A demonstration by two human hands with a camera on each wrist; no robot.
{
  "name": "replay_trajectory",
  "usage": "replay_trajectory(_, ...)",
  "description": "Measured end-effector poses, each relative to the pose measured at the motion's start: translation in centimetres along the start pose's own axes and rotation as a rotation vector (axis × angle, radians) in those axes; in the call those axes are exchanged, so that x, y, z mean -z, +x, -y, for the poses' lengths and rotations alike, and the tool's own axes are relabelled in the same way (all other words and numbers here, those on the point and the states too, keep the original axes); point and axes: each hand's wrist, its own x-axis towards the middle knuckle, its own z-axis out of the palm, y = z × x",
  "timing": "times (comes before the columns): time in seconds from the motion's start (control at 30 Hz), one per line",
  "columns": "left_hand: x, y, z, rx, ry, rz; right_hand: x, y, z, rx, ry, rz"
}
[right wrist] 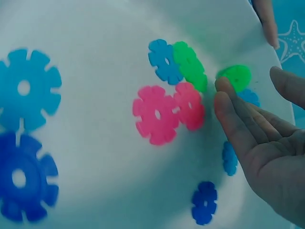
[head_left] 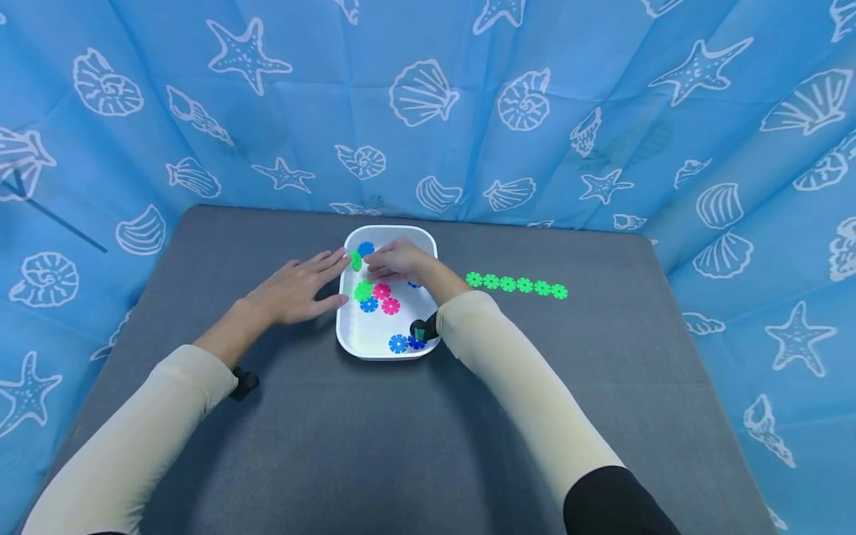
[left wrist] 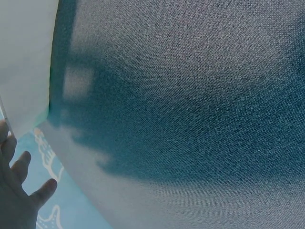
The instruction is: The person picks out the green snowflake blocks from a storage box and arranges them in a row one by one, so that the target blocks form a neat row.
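1. Right wrist view: right hand (right wrist: 274, 152) inside the tray (head_left: 361, 327); thumb and fingers apart, nothing visibly pinched. That gap would suit a thin piece.
2. Nearest its fingertips: a green disc (right wrist: 238, 78), by the tray's left wall toward the far-left corner.
3. Left hand (head_left: 297, 290) has straight, spread fingers, tips at the tray's left rim; probably steadying it.
4. Elsewhere inside: two pink discs (right wrist: 155, 126) left of middle; blue pair (head_left: 398, 343) near the near-right corner. Raised rim presumably keeps loose pieces together.
5. Tray sits by the desk's (head_left: 374, 446) far edge, seemingly for two-handed reach. Right of it, six green discs (head_left: 508, 284), lined up, apparently sorted by colour.
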Motion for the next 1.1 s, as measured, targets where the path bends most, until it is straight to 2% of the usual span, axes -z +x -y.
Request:
replay_trajectory(0.13, 0.1, 0.0, 0.1, -0.005, -0.005, 0.007, -0.2, 0.4, -0.1, -0.017, 0.040, 0.014)
replay_trajectory(0.43, 0.1, -0.1, 0.2, -0.016, -0.004, 0.006, -0.9, 1.2, -0.4, 0.009, 0.084, 0.051)
replay_trajectory(0.83, 0.0, 0.0, 0.2, -0.007, -0.033, -0.006, -1.8, 1.9, -0.8, 0.014, 0.081, 0.024)
replay_trajectory(1.1, -0.2, 0.1, 0.3, -0.009, -0.041, -0.018, -2.4, 2.1, -0.9, 0.012, 0.135, -0.011)
